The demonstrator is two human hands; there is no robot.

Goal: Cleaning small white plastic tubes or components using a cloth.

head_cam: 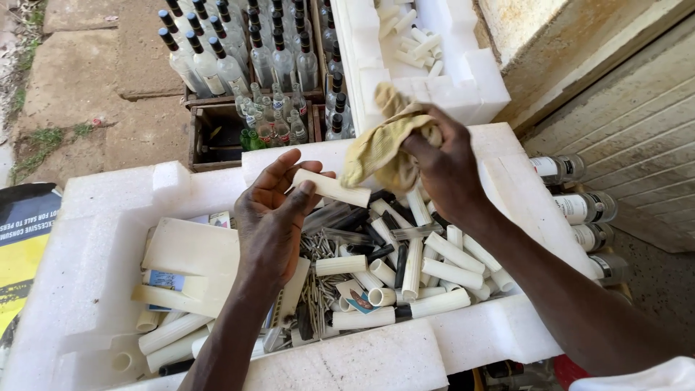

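Note:
My left hand [271, 217] holds a short cream plastic tube [334, 189] between thumb and fingers, over a white foam tray [108, 217]. My right hand [445, 166] grips a crumpled yellow cloth [380, 145] just right of the tube's end, with the cloth touching it. Below both hands the tray holds several more cream tubes [434, 257], some black tubes [376, 235] and a heap of metal nails [318, 289].
A second foam tray [478, 87] with several cream tubes lies behind. Wooden crates [210, 137] of clear glass bottles [217, 58] stand at the back left. Bottles [579, 206] lie on their sides at the right, by a wall. A yellow and black printed bag [22, 239] sits far left.

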